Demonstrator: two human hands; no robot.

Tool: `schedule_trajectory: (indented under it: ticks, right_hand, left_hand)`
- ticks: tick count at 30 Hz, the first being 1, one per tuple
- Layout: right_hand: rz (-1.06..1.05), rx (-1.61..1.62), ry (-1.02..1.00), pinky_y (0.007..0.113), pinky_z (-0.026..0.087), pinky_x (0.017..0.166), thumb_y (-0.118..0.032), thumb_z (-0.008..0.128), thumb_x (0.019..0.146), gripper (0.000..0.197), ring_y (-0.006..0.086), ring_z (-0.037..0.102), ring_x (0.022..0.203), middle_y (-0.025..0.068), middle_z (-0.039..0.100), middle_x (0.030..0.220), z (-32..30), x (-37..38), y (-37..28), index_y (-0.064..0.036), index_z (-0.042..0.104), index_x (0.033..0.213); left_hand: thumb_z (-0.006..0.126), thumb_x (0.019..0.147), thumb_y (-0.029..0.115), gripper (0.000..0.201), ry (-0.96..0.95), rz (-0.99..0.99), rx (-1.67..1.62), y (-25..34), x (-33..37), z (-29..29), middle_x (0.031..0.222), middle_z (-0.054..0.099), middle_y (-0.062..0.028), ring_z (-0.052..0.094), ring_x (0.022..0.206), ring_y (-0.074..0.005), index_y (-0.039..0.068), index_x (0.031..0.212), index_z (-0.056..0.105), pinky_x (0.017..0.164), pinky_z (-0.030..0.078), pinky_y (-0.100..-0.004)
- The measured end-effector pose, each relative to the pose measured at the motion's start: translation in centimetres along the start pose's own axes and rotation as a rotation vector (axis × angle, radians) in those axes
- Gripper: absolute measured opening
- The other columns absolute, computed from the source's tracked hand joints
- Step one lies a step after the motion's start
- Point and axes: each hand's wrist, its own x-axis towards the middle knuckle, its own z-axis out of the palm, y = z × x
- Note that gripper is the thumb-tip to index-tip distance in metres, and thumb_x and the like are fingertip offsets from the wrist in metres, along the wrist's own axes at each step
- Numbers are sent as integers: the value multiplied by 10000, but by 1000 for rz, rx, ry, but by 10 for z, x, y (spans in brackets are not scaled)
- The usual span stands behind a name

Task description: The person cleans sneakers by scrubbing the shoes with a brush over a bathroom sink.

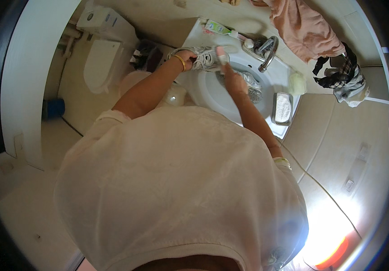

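My left hand [185,58] grips a grey-and-white lace-up shoe [203,59] at the left rim of the washbasin [212,92]. Its fingers wrap round the shoe near the opening. In my right hand [235,83] is a brush with a pink back [222,54], its bristles against or right beside the toe end of the shoe; exact contact is too small to tell. A second grey-and-white shoe [252,86] lies in the basin, partly hidden behind my right hand and forearm.
A chrome tap [269,54] stands behind the basin, near a green-and-white tube [218,27]. At the right edge sits a soap dish [282,109]. Pink cloth [300,29] hangs at the right wall. A toilet [102,63] is on the left, with a dark bin [146,55] beside it.
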Motion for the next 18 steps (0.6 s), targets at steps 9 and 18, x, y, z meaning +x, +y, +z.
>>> schedule_trajectory:
  ticks: [9,18]
  right_hand:
    - [-335,1,133,460,451,611,-117,368,852,448,361,591,731,260,576,848,24,-29,-40,-85,284,1291]
    - [-249,80,197,481,445,598,-104,365,841,435,368,588,723,216,592,851,-11,-15,-17,-130,333,1275]
  left_hand:
    - [499,792,26,184,20,-86,382,9,16,-8,920,593,-130,569,830,-243,-25,965,538,781,463,-353]
    - [492,670,-26,114,-445,-142,126,21,35,-46,796,576,-99,561,740,-229,-1,767,548,709,473,-340]
